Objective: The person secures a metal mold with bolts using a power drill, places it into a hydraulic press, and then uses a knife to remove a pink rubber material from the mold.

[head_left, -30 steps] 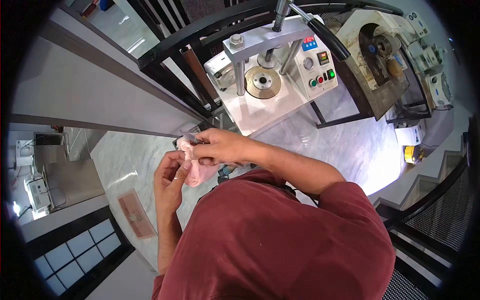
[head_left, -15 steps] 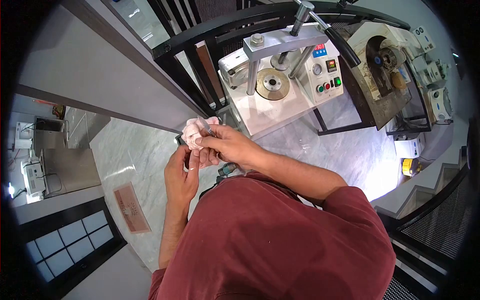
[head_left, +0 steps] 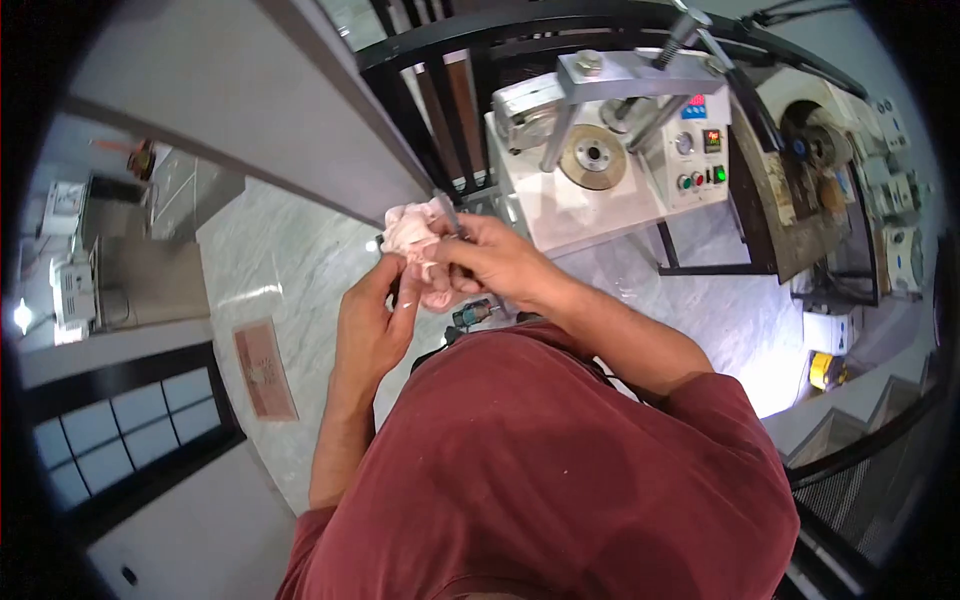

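Note:
A pale pink, lumpy piece (head_left: 410,232) is between my two hands, left of the white press machine. My left hand (head_left: 378,318) pinches its lower edge with thumb and fingers. Around its right side my right hand (head_left: 485,262) is closed, and a slim grey metal blade-like tool (head_left: 447,212) sticks up from those fingers. Part of the pink piece hangs below the fingers. The tool's lower end is hidden in my right hand.
The white press machine (head_left: 590,215) has a round metal plate (head_left: 593,157), posts and a long black-gripped lever. Behind it curves a black railing (head_left: 520,28). A dark-framed bench (head_left: 795,210) stands at the right. A brown mat (head_left: 264,370) lies on the floor.
The view has shifted, so the hands and machine appear farther right. More of the pink piece shows below my fingers. Both hands keep their hold.

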Motion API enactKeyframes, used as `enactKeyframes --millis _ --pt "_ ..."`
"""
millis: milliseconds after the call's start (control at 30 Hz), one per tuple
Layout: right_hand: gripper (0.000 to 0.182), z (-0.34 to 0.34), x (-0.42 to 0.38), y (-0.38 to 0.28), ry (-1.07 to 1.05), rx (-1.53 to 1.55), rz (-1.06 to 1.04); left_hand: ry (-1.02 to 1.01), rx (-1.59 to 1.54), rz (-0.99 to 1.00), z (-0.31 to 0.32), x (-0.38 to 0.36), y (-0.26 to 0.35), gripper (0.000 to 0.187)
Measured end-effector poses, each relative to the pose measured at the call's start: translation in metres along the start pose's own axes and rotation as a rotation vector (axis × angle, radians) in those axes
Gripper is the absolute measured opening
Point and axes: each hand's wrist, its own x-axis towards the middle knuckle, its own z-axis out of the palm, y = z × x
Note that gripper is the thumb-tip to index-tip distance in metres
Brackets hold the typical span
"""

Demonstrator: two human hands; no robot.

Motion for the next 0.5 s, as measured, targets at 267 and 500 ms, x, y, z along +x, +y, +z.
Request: enactKeyframes --millis 267,500 --pt "0.016 0.004 -0.005 -0.037 0.064 0.012 0.015 -0.085 -0.185 0.034 -0.031 -0.007 -0.007 0.016" --pt "0.019 -0.031 -0.008 -0.082 0.236 -0.145 -0.164 0.021 -0.311 -0.200 -0.091 -0.026 -0.048 0.017"
